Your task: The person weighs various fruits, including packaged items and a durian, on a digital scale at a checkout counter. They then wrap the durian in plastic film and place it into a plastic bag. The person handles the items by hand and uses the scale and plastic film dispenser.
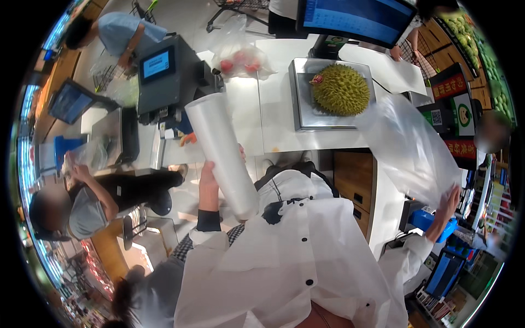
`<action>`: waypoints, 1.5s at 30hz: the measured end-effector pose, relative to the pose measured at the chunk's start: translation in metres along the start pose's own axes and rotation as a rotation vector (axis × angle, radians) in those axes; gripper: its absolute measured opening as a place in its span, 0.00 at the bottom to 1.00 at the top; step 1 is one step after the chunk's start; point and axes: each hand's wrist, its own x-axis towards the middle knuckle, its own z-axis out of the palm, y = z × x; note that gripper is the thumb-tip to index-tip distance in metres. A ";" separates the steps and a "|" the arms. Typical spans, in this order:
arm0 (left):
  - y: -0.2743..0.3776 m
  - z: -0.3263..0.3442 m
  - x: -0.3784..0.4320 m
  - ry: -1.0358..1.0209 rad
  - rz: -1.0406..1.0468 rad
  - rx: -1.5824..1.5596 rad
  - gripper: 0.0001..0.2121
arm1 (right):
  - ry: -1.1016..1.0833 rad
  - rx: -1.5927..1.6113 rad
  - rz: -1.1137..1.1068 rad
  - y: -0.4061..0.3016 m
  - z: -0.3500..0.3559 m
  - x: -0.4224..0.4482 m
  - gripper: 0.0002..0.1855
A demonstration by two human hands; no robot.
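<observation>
My left hand (209,180) is wrapped around a thick roll of clear plastic bags (223,153), which slants in front of my chest. Out at the far right, my right hand (450,201) grips one end of a thin clear plastic bag (410,151). The bag stretches from there towards the steel weighing scale (303,119), apart from the roll. On the scale's platform rests a spiky green durian (342,89) with a small reddish tag near its left end.
A knotted bag of red fruit (244,61) sits on the white counter (279,92). Behind the scale stands a monitor (354,18); a label-printing scale (166,74) is at left. A person (88,209) handles a plastic bag at far left. Wooden drawers (352,180) lie below the counter.
</observation>
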 end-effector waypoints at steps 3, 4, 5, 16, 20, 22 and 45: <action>-0.005 0.022 0.041 -0.069 -0.034 0.241 0.43 | -0.176 0.103 0.132 0.018 -0.069 -0.061 0.14; -0.011 0.036 0.060 -0.114 -0.081 0.268 0.42 | -0.265 0.163 0.207 0.018 -0.082 -0.079 0.12; -0.021 0.053 0.080 -0.128 -0.116 0.314 0.42 | -0.457 0.281 0.212 0.018 -0.091 -0.099 0.09; -0.306 0.291 0.211 -0.680 -0.191 0.787 0.44 | 0.081 -0.101 0.566 0.018 -0.158 -0.265 0.10; -0.429 0.328 0.226 -0.772 -0.176 0.895 0.43 | 0.067 -0.065 0.692 0.031 -0.157 -0.285 0.11; -0.484 0.333 0.236 -0.810 -0.052 0.937 0.42 | 0.101 -0.092 0.789 0.039 -0.140 -0.286 0.11; -0.525 0.297 0.236 -0.770 0.019 1.153 0.38 | -0.452 -0.052 0.635 0.122 0.064 -0.167 0.26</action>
